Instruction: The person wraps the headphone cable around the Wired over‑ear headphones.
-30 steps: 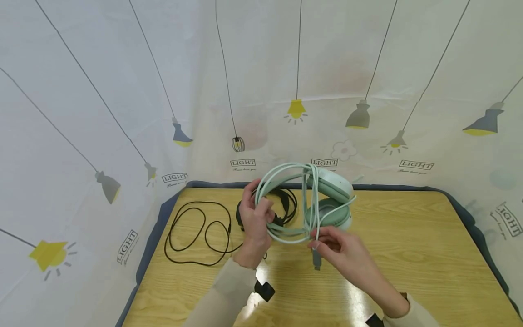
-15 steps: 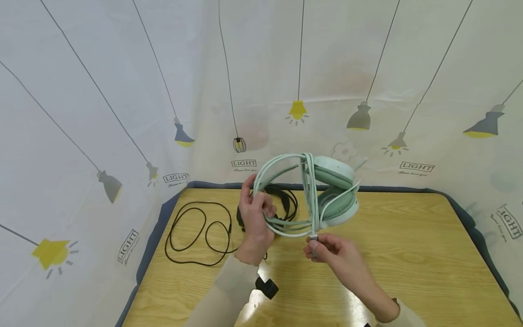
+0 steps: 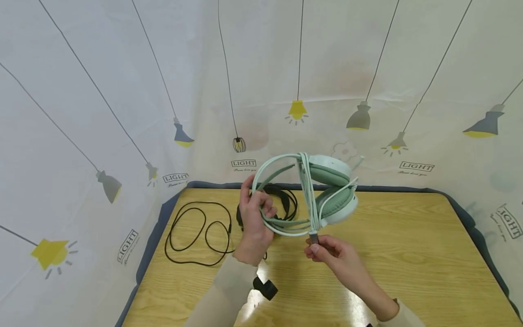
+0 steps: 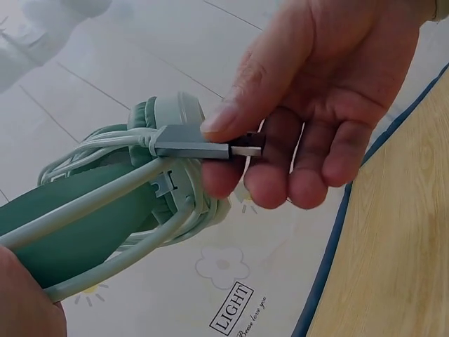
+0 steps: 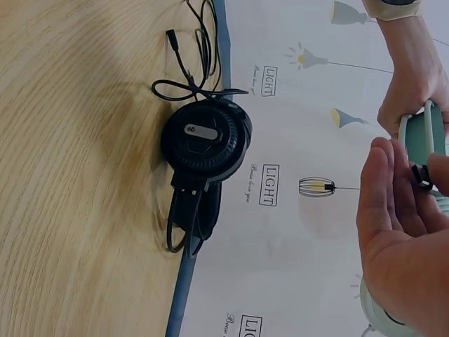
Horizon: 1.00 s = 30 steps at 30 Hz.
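- Our left hand [image 3: 255,220] gripped the green headset [image 3: 337,204] by its band [image 4: 84,221], above the table [image 3: 416,259].
- Our right hand [image 3: 341,261] pinched its plug [image 4: 188,142] beside the wrapped cord [image 3: 309,195].
- We saw a black headset [image 5: 203,140] on the table, beyond our left hand.

The kind of premises cannot be determined beyond a screened-off tabletop [image 3: 408,254]: its wood-grain surface is enclosed at back and both sides by pale sheeting [image 3: 261,68], edged in dark blue and printed with hanging lamps [image 3: 297,110] and the word LIGHT.
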Each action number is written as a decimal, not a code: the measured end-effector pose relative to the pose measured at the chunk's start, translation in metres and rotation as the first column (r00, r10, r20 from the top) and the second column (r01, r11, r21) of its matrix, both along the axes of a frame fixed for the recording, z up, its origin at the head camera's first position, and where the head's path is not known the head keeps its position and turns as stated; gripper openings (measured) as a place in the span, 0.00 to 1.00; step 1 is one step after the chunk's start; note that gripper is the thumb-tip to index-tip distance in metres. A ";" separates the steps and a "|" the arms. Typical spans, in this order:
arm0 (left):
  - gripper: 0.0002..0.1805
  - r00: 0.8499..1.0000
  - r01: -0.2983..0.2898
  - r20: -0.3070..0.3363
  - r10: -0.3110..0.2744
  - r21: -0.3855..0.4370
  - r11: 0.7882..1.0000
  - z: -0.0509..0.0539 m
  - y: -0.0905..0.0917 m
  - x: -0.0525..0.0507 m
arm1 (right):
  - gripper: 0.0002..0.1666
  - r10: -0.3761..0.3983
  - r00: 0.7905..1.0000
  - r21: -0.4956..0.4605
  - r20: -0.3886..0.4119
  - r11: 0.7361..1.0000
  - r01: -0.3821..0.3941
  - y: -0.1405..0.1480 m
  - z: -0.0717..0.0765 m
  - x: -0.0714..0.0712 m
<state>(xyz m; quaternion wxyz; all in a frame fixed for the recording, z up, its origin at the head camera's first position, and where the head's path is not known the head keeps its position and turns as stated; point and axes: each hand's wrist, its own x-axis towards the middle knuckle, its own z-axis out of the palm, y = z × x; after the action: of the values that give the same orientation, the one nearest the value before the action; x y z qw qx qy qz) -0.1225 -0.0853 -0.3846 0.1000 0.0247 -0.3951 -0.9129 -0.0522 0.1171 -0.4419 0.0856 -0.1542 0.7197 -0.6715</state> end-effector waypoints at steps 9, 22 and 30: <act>0.25 0.998 0.055 -0.008 -0.055 0.031 0.998 -0.005 -0.001 -0.002 | 0.24 0.132 0.989 0.058 0.070 0.989 -0.136 0.013 -0.008 -0.001; 0.25 0.995 0.100 0.009 -0.100 -0.001 0.995 -0.017 -0.010 -0.003 | 0.24 0.283 0.957 0.256 0.066 0.922 -0.291 0.075 0.014 -0.004; 0.26 0.987 0.131 0.099 -0.129 -0.008 0.991 -0.029 -0.012 -0.003 | 0.17 -0.088 0.988 0.273 -0.126 0.955 0.120 0.093 0.041 -0.003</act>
<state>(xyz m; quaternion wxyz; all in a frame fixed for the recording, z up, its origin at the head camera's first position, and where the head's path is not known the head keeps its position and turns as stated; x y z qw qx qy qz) -0.1253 -0.0978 -0.4138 0.0208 0.0432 -0.4071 -0.9121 -0.0555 0.2101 -0.4007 0.0305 -0.1400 0.8182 -0.5568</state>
